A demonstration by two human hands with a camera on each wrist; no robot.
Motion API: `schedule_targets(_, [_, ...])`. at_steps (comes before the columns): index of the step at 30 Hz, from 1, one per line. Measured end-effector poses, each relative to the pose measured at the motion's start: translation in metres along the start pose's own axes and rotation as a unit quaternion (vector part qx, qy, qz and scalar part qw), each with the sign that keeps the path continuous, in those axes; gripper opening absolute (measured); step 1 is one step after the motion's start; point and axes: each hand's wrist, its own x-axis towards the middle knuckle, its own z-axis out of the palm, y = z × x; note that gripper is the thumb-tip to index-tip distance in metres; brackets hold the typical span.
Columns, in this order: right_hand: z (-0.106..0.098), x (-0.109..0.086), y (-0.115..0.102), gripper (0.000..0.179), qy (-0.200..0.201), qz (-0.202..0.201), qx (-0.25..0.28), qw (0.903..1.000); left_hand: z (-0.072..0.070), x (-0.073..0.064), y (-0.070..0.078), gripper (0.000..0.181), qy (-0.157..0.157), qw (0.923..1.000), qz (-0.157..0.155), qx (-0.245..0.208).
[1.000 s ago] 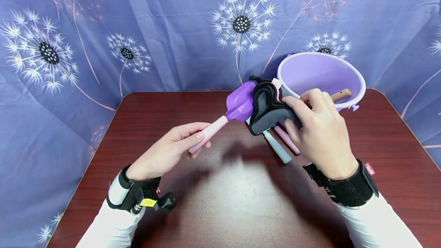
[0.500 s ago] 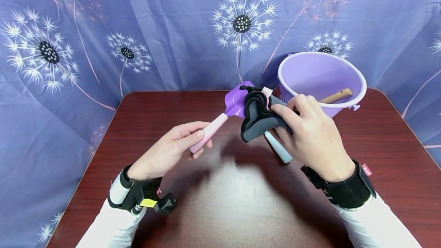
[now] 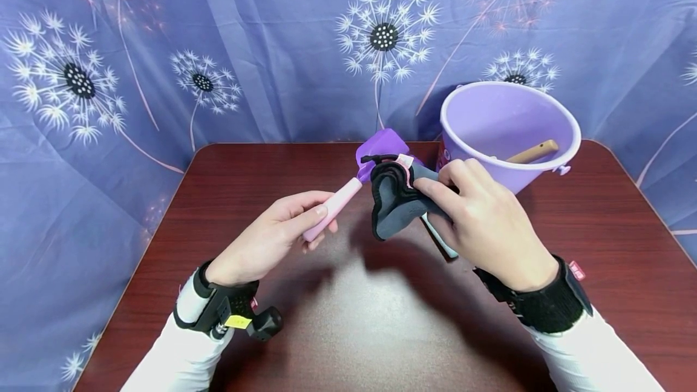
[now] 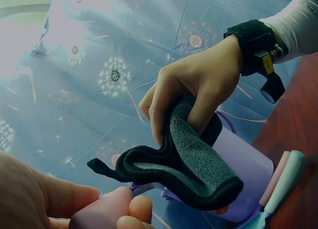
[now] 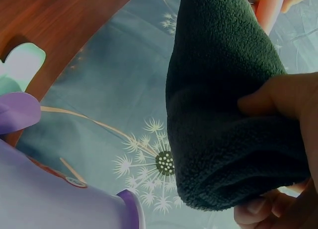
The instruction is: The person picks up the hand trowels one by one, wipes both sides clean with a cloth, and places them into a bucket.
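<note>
My left hand [image 3: 272, 235] grips the pink handle of a small purple garden trowel [image 3: 339, 199], which slants up toward the back. My right hand [image 3: 484, 222] pinches a folded dark grey cloth [image 3: 394, 216] with black edging and a white tag. In the head view the cloth overlaps the lower right of the trowel's blade. The left wrist view has the cloth [image 4: 194, 159] hanging in loose folds beyond the pink handle. Thumb and fingers of the right hand lie on opposite sides of the cloth [image 5: 223, 100] in the right wrist view.
A lilac bucket [image 3: 501, 114] stands tilted at the back right, with a wooden handle [image 3: 533, 152] inside. Beside it on the table lie a turquoise-handled tool [image 4: 284, 182] and a pink-handled one [image 4: 275, 179]. A blue dandelion-print curtain [image 3: 294, 65] hangs behind the table.
My right hand has carried the cloth left and slightly down, from the far side of the trowel's blade to lower across it. The left hand and trowel have barely moved.
</note>
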Motion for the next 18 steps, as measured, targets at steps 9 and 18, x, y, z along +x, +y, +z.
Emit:
schedule_targets(9, [-0.0002, 0.0007, -0.0014, 0.03, -0.009, -0.023, -0.002, 0.9997, 0.0035, 0.001, 0.0001, 0.023, 0.02, 0.9968, -0.002, 0.077])
schedule_targets(18, [-0.0014, 0.0013, -0.003, 0.03, -0.002, -0.019, -0.01, 0.9998, 0.0071, 0.0012, -0.0011, 0.026, 0.038, 0.9898, 0.014, 0.137])
